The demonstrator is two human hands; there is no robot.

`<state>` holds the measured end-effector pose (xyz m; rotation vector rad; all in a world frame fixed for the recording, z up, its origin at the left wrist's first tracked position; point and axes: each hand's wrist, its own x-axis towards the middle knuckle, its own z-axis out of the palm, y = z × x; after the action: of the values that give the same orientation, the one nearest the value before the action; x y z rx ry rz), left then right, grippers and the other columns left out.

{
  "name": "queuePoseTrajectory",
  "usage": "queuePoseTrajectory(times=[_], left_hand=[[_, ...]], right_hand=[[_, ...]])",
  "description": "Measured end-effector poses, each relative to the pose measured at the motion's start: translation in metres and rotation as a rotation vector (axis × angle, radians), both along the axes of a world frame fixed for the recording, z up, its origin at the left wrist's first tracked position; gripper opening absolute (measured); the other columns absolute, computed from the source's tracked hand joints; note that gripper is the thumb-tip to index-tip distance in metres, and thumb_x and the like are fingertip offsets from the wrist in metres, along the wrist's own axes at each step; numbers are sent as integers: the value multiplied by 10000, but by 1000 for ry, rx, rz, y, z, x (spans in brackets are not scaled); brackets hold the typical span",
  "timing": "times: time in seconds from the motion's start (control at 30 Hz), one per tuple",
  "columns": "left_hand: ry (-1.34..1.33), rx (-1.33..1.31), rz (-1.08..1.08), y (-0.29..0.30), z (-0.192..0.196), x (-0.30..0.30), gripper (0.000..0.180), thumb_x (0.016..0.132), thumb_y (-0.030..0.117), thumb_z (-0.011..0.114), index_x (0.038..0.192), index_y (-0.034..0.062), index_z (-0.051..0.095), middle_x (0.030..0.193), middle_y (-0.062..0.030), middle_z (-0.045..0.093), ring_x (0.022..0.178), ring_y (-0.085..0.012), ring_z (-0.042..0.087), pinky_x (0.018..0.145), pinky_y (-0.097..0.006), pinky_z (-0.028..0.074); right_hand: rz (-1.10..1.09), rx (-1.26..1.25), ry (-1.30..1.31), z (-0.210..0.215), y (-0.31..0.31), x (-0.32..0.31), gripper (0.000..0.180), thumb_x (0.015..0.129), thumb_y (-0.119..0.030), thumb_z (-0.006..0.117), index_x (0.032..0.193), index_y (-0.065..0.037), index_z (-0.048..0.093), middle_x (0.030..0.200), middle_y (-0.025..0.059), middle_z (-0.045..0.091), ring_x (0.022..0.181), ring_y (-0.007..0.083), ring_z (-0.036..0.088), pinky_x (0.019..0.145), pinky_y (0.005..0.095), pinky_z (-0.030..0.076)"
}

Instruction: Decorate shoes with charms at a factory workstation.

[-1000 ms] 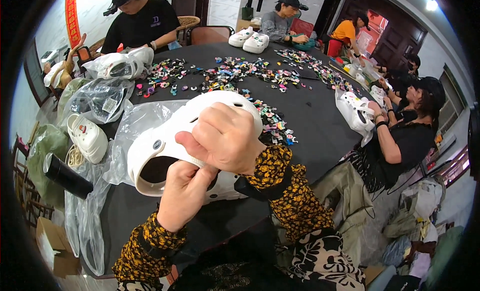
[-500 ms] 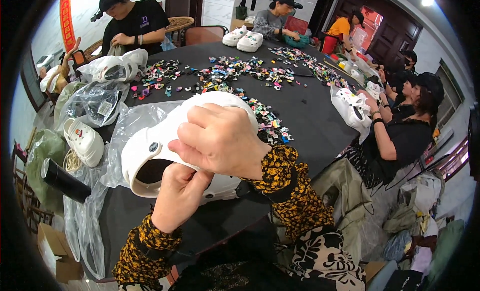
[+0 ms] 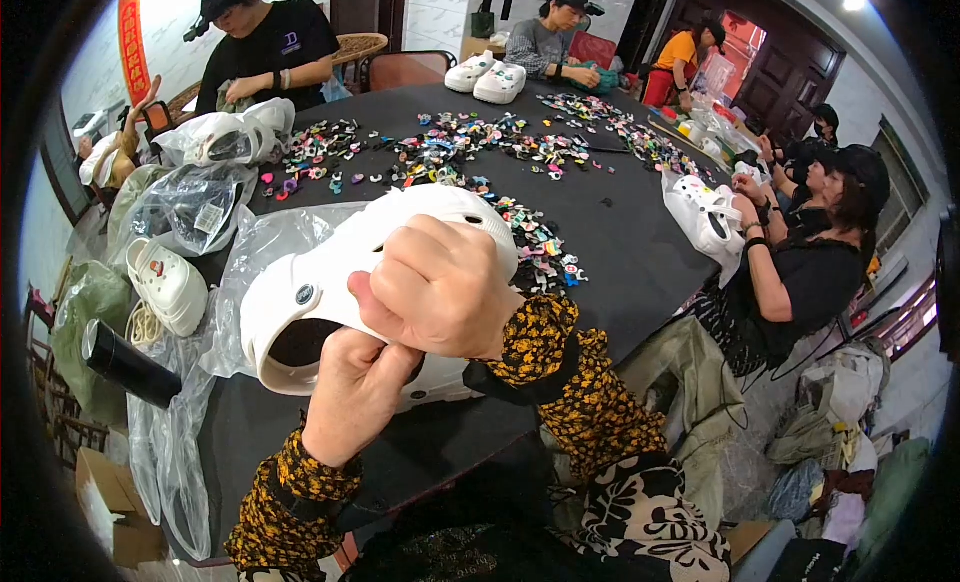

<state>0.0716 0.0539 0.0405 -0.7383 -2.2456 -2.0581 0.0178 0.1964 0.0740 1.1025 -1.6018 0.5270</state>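
A white foam clog [image 3: 268, 300] lies on clear plastic at the near part of the dark table, its heel opening toward me and a round dark rivet on its strap. My left hand [image 3: 352, 394] grips the clog's side edge, thumb and fingers closed at the opening. Over the upper of the clog, my right hand [image 3: 440, 287] is curled into a fist against it; anything within its fingers is hidden. Part of a second white clog [image 3: 440, 382] shows beneath my hands. Small colourful shoe charms [image 3: 535, 244] lie just beyond.
Charms in several heaps [image 3: 450, 142] spread across the table [image 3: 620, 232]. At left are a white clog [image 3: 165, 287], a black cylinder [image 3: 132, 364] and clear bags [image 3: 185, 207]. White clogs [image 3: 488, 79] stand at the far edge. Several people work around the table, one at right with clogs [image 3: 703, 217].
My right hand has shifted slightly down and to the right over the clog, its fist curled tighter. My left hand has kept its hold. A person at right has moved a hand above their clogs.
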Motion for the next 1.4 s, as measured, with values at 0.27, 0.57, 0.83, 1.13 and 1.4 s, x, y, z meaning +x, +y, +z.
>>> queuePoseTrajectory(times=[0.27, 0.57, 0.83, 1.13, 1.4], left_hand=[[-115, 74, -35, -2, 3, -1, 166, 881, 29, 524, 744, -51, 574, 632, 48, 504, 586, -40, 421, 511, -231, 344], [-332, 346, 94, -9, 2, -12, 183, 903, 144, 589, 839, -19, 640, 702, 42, 556, 589, -20, 433, 520, -198, 307], [-328, 305, 82, -14, 9, -15, 215, 887, 135, 599, 956, -67, 631, 812, -19, 630, 675, -51, 525, 599, -207, 400], [-346, 365, 85, -16, 0, -22, 268, 876, 109, 596, 1049, -96, 602, 969, -91, 660, 844, -109, 606, 756, -238, 469], [-353, 423, 88, -17, -5, -27, 221, 868, 127, 618, 957, -74, 627, 876, -44, 644, 767, -60, 551, 678, -207, 415]], right_hand=[[41, -102, 141, -6, -2, -5, 287, 685, -36, 721, 612, -70, 446, 613, 43, 418, 490, 221, 434, 399, 329, 359], [18, -394, -366, -5, 28, -13, 175, 874, -32, 625, 726, -19, 532, 642, 14, 471, 552, 97, 421, 500, 264, 370], [-331, -492, -761, -46, 120, -44, 335, 895, -186, 628, 665, 15, 491, 528, 114, 441, 487, 133, 405, 467, 324, 363], [-682, -47, -1131, -119, 158, -45, 369, 893, -317, 561, 758, 25, 595, 676, 211, 616, 671, 385, 622, 611, 460, 461], [-664, 64, -1262, -118, 139, -45, 430, 922, -376, 526, 798, 28, 603, 764, 241, 619, 751, 390, 615, 681, 459, 454]])
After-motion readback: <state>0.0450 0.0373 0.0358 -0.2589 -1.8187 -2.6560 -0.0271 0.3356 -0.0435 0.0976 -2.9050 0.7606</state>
